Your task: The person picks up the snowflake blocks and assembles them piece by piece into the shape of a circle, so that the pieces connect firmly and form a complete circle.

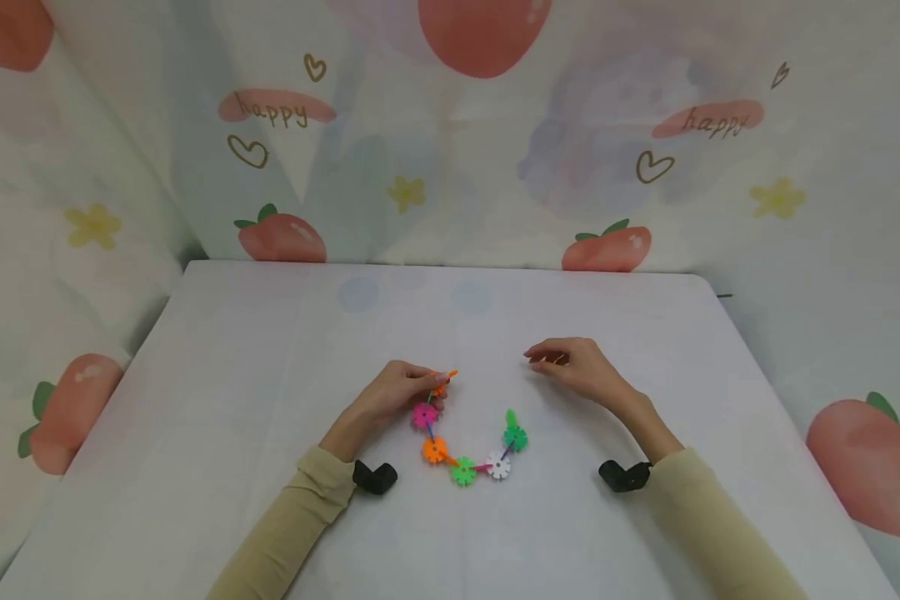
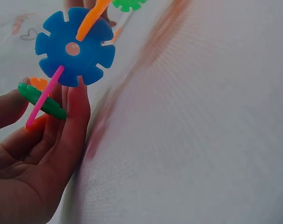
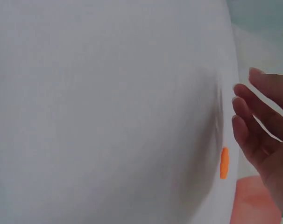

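a person sits at a white table (image 1: 270, 350) with a pale cloth backdrop printed with peaches, hearts and the word happy behind it. on the table lies a curved chain of snowflake discs (image 1: 465, 454), small notched plastic wheels slotted into one another: pink, orange, green, white and green again, bending in a u shape between the two hands. the left hand (image 1: 393, 396) rests on the table at the chain's left end, its fingers curled and pinching the top pieces there. the left wrist view shows this close up: a green disc (image 2: 41, 99) is held between thumb and fingertips, with a pink piece (image 2: 44, 95) seen edge-on crossing it, and a blue disc (image 2: 75, 46) standing just above the fingers, joined on by an orange piece (image 2: 91, 19). the right hand (image 1: 577, 367) hovers low over the table, right of the chain and apart from it, fingers loosely bent and holding nothing; the right wrist view shows its relaxed fingers (image 3: 253, 126) beside bare cloth. both sleeves are beige
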A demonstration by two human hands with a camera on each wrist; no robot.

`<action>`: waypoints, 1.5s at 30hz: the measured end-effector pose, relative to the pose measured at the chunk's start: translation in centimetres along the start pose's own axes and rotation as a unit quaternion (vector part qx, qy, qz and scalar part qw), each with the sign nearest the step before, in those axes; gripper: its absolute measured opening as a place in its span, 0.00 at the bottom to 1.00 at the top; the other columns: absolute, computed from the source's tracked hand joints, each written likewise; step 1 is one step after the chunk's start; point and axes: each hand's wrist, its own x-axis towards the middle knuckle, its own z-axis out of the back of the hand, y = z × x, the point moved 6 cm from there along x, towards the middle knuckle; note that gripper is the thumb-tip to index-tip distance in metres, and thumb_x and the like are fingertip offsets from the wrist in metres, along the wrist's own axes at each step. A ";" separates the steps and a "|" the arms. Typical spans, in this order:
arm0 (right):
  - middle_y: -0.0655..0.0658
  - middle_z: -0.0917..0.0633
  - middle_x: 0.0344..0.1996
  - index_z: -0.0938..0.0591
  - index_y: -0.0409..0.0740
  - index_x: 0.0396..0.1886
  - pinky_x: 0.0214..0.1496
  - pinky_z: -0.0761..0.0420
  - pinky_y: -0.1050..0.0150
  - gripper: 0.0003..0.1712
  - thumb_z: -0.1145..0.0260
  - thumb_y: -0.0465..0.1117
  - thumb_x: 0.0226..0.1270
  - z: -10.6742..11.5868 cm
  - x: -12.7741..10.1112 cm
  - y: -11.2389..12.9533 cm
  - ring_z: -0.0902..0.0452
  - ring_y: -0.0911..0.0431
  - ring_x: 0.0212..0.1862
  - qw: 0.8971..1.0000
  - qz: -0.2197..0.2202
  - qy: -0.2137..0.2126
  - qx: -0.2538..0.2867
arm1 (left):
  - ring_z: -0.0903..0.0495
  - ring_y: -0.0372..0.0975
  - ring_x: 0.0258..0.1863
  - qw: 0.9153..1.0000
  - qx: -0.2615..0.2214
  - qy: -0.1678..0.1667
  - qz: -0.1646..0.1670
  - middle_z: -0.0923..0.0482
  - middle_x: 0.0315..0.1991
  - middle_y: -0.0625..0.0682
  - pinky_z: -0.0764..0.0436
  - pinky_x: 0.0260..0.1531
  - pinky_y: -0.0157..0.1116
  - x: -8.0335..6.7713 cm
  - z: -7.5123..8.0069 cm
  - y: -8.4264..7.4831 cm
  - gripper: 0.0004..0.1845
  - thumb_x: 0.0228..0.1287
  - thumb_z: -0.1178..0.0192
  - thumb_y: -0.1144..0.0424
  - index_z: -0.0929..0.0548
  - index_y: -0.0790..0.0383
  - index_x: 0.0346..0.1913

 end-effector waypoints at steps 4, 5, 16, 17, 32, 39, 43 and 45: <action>0.46 0.10 0.44 0.11 0.43 0.50 0.45 0.18 0.64 0.11 0.30 0.37 0.70 0.9 -0.9 -1.8 0.19 0.54 0.41 0.999 -0.029 -0.007 -0.011 | 0.16 0.36 0.30 1.000 -0.003 0.000 0.006 0.12 0.33 0.52 0.18 0.43 0.30 -0.1 -0.1 0.4 0.17 0.77 0.41 0.62 0.14 0.75 0.53; 0.45 0.10 0.44 0.11 0.43 0.50 0.45 0.18 0.64 0.12 0.29 0.37 0.70 1.1 -1.0 -2.2 0.18 0.53 0.41 0.999 -0.034 -0.009 -0.014 | 0.16 0.36 0.30 1.000 -0.003 0.000 0.007 0.12 0.33 0.52 0.18 0.42 0.30 -0.1 -0.1 0.5 0.17 0.77 0.41 0.62 0.14 0.75 0.53; 0.31 0.17 0.48 0.19 0.27 0.57 0.51 0.15 0.47 0.22 0.29 0.35 0.67 1.8 -1.3 -5.0 0.19 0.43 0.44 0.993 -0.104 -0.027 -0.044 | 0.17 0.37 0.30 1.000 0.004 0.007 0.005 0.13 0.32 0.51 0.18 0.41 0.30 -0.3 -0.2 0.9 0.16 0.76 0.40 0.62 0.13 0.73 0.51; 0.30 0.18 0.48 0.19 0.27 0.56 0.51 0.15 0.47 0.22 0.28 0.36 0.67 1.8 -1.2 -5.2 0.19 0.43 0.44 0.992 -0.112 -0.025 -0.047 | 0.17 0.37 0.30 1.000 0.007 0.007 0.006 0.13 0.31 0.51 0.19 0.41 0.30 -0.3 -0.3 0.9 0.16 0.76 0.40 0.61 0.13 0.73 0.50; 0.42 0.12 0.37 0.15 0.36 0.48 0.41 0.17 0.69 0.15 0.24 0.37 0.64 0.5 -0.4 -3.1 0.17 0.52 0.38 0.998 -0.052 -0.023 0.021 | 0.17 0.37 0.31 1.000 0.014 0.008 0.005 0.13 0.31 0.50 0.19 0.43 0.31 0.1 -0.1 0.3 0.15 0.76 0.41 0.62 0.12 0.72 0.50; 0.46 0.12 0.27 0.14 0.38 0.48 0.34 0.18 0.68 0.12 0.26 0.37 0.67 -1.2 0.4 -0.5 0.18 0.56 0.26 0.996 -0.028 0.008 0.089 | 0.16 0.37 0.29 1.000 0.003 0.002 0.012 0.13 0.32 0.51 0.17 0.42 0.31 0.3 0.2 0.5 0.15 0.77 0.41 0.63 0.13 0.74 0.51; 0.46 0.13 0.25 0.14 0.40 0.48 0.34 0.18 0.68 0.12 0.27 0.38 0.68 -2.0 0.9 1.1 0.19 0.56 0.26 0.994 -0.020 0.022 0.108 | 0.16 0.37 0.30 1.000 0.006 -0.006 0.017 0.11 0.33 0.52 0.17 0.42 0.31 0.3 0.2 0.6 0.16 0.77 0.41 0.62 0.13 0.73 0.53; 0.46 0.13 0.25 0.14 0.42 0.48 0.34 0.19 0.68 0.11 0.27 0.38 0.68 -2.3 1.2 1.9 0.19 0.54 0.26 0.993 -0.020 0.026 0.117 | 0.16 0.37 0.30 1.000 0.007 -0.007 0.018 0.11 0.33 0.52 0.17 0.43 0.31 0.3 0.2 0.6 0.16 0.77 0.42 0.62 0.13 0.72 0.53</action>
